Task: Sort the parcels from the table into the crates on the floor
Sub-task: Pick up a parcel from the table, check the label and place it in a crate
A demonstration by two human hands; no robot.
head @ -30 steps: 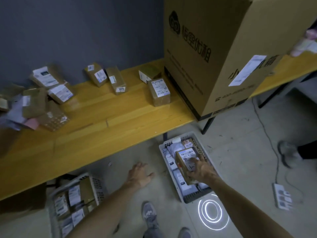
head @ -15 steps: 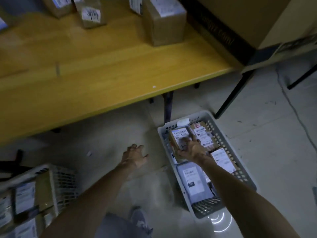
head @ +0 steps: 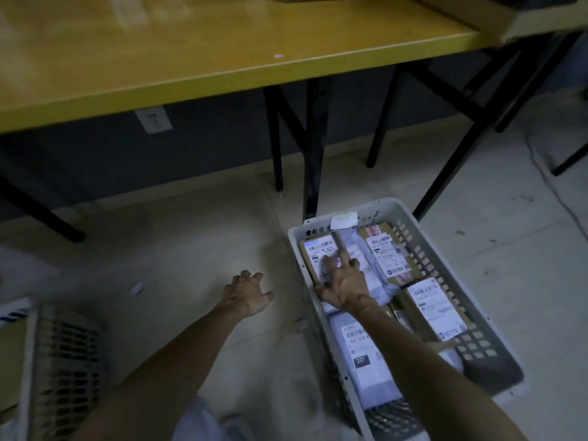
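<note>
Brown cardboard parcel [head: 321, 259] lies flat in the far-left corner of the grey crate [head: 496, 354], white barcode label facing up. Looks light and stiff: small rigid box, plain card faces, not slippery. Best hold is thumb on the near edge with fingers across the top, or a pinch on the 2 long sides. Right hand [head: 345, 283] rests on it, fingers straight over the label, thumb at the near edge; reads as pressing it into place, not gripping. Just right of it: a grey poly mailer [head: 366, 265], soft and floppy, then another labelled box [head: 389, 254]. More labelled parcels fill the near end of the crate. Left hand [head: 246, 296] hangs over the bare floor, fingers loosely curled, holding nothing. Second crate [head: 60, 361] near left, blurred. Yellow tabletop [head: 222, 49] spans the far side.
</note>
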